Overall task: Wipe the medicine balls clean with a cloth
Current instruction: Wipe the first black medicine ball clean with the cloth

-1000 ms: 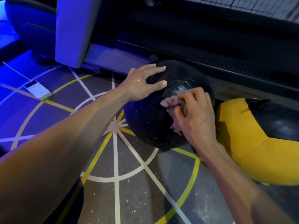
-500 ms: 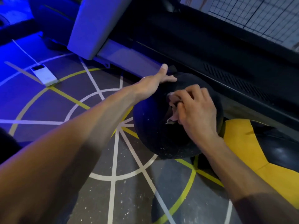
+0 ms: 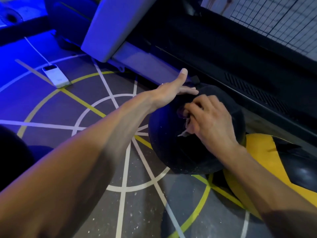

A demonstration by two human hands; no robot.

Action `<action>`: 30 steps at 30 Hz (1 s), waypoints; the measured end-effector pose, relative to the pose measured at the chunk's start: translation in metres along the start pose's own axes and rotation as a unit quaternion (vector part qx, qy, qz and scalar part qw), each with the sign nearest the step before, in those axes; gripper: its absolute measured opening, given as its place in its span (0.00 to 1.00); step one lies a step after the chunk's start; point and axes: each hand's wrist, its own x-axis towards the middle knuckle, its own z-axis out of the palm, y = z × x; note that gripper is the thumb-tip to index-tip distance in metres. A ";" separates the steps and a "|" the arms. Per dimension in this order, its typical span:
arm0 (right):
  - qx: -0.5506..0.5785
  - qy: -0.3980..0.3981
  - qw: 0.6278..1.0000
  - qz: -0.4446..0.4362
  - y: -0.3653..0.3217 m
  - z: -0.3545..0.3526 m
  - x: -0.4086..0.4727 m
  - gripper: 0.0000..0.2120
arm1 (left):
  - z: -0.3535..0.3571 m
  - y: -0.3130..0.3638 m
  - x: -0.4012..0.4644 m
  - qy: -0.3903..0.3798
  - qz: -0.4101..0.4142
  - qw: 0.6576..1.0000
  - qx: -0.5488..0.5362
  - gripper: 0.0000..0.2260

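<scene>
On my feed, largest first: the floor [image 3: 51, 107], dark and speckled, marked with white and yellow lines and arcs, blue-lit toward the upper left. Next, a machine base [image 3: 223, 54], black, running diagonally along the far side, with a pale panel [image 3: 118, 23] leaning above it. Next, the black medicine ball [image 3: 173, 152], resting on the floor just in front of that base, near the centre of my view. Beside it on the right, touching or nearly so, a yellow-and-black medicine ball [image 3: 262, 160], partly cut off by the frame edge. Next, my left hand [image 3: 173, 90], laid flat on the upper far side of the black ball, fingers extended, thumb raised; its grip is open, holding nothing. My right hand [image 3: 209, 121], on top of the same ball, grip closed around the cloth [image 3: 186, 127], a small crumpled pale piece pressed to the ball's surface and mostly hidden under the fingers. Smallest: a white power bank [image 3: 55, 76] with a cable, on the floor well to the left.
</scene>
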 end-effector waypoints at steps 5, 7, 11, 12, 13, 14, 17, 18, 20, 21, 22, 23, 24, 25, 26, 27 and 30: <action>0.035 -0.073 0.986 -0.145 -0.045 0.017 -0.049 0.10 | -0.009 -0.008 -0.004 -0.048 0.001 0.998 -0.038 0.42; 0.042 -0.102 0.973 -0.203 -0.038 0.005 -0.054 0.09 | -0.008 -0.010 -0.008 -0.067 0.011 0.997 -0.046 0.42; 0.080 0.014 0.996 0.041 0.004 -0.014 -0.024 0.10 | 0.001 -0.014 -0.019 -0.085 0.018 0.993 -0.084 0.43; 0.074 0.047 0.990 0.113 0.008 -0.014 -0.022 0.10 | 0.001 -0.016 -0.021 -0.075 0.020 0.992 -0.097 0.44; 0.077 0.060 0.984 0.146 0.006 -0.012 -0.023 0.11 | 0.000 -0.017 -0.024 -0.056 0.019 0.992 -0.113 0.43; 0.098 0.059 0.983 0.145 0.000 -0.010 -0.028 0.12 | -0.002 -0.018 -0.027 -0.026 0.016 0.991 -0.130 0.42; 0.162 0.038 0.980 0.109 -0.022 -0.009 -0.049 0.15 | -0.008 -0.029 -0.035 0.120 0.005 0.980 -0.157 0.34; 0.165 0.035 0.979 0.113 -0.029 -0.010 -0.056 0.16 | -0.009 -0.035 -0.036 0.173 -0.003 0.974 -0.150 0.29; 0.160 0.031 0.980 0.116 -0.042 -0.013 -0.072 0.15 | -0.008 -0.052 -0.033 0.235 -0.023 0.966 -0.110 0.15; 0.152 0.026 0.982 0.109 -0.050 -0.014 -0.077 0.14 | -0.005 -0.059 -0.031 0.234 -0.024 0.967 -0.094 0.09; 0.149 0.023 0.984 0.097 -0.057 -0.015 -0.083 0.14 | -0.002 -0.062 -0.030 0.221 -0.010 0.972 -0.085 0.05; 0.155 0.027 0.984 0.081 -0.061 -0.015 -0.088 0.14 | 0.002 -0.060 -0.029 0.201 0.015 0.977 -0.072 0.03; 0.167 0.036 0.983 0.065 -0.063 -0.015 -0.092 0.13 | 0.005 -0.055 -0.032 0.172 0.048 0.983 -0.052 0.04; 0.176 0.040 0.982 0.059 -0.064 -0.015 -0.096 0.13 | 0.009 -0.047 -0.036 0.144 0.084 0.986 -0.017 0.08; 0.175 0.036 0.981 0.068 -0.065 -0.015 -0.100 0.13 | 0.013 -0.039 -0.041 0.126 0.118 0.984 0.040 0.13; 0.171 0.029 0.981 0.089 -0.065 -0.014 -0.105 0.14 | 0.017 -0.032 -0.044 0.115 0.142 0.976 0.115 0.18; 0.138 0.031 0.981 0.134 -0.070 -0.014 -0.120 0.19 | 0.031 -0.009 -0.052 0.084 0.144 0.925 0.340 0.24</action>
